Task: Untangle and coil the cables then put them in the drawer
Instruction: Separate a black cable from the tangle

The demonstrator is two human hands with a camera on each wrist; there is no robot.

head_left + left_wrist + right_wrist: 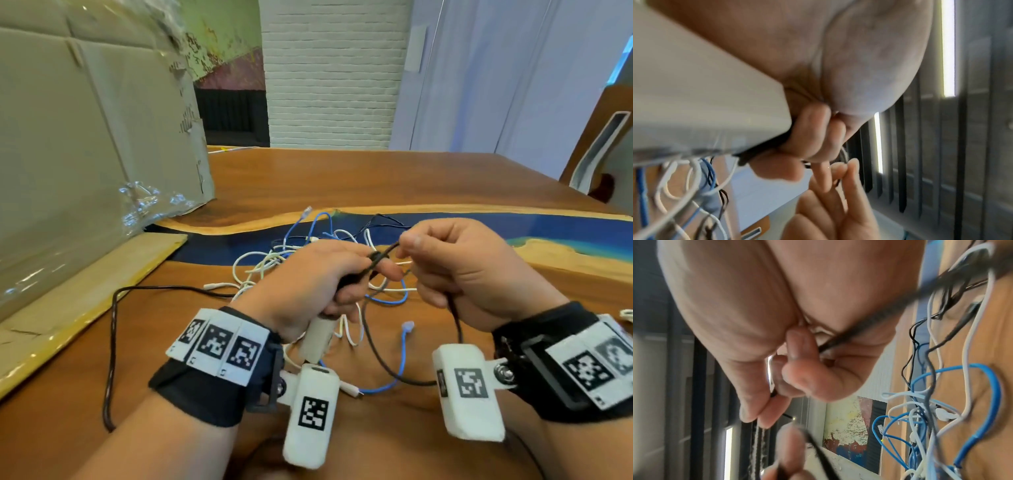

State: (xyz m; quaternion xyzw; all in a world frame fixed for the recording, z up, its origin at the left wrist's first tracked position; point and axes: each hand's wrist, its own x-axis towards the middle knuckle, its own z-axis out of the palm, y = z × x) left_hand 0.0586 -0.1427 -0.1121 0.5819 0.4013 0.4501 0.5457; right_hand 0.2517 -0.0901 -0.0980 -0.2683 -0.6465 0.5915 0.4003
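Note:
A tangle of blue, white and thin black cables point(308, 253) lies on the wooden table point(342, 178) just beyond my hands. My left hand point(308, 277) grips a white charger block point(317, 337) in its palm and holds a black cable point(383, 255) over its forefinger. My right hand point(455, 260) pinches the same black cable near its end, and the cable hangs down from under that fist. Both hands are raised above the table, almost touching. In the right wrist view the black cable point(859, 327) runs through my curled fingers point(807, 369). A long black braided cable point(113, 342) trails off to the left.
A big cardboard box point(85, 137) wrapped in plastic stands at the left, on a flat cardboard sheet point(68, 308). A blue resin strip point(513, 226) crosses the table. A chair point(599, 154) stands at the far right. No drawer is in view.

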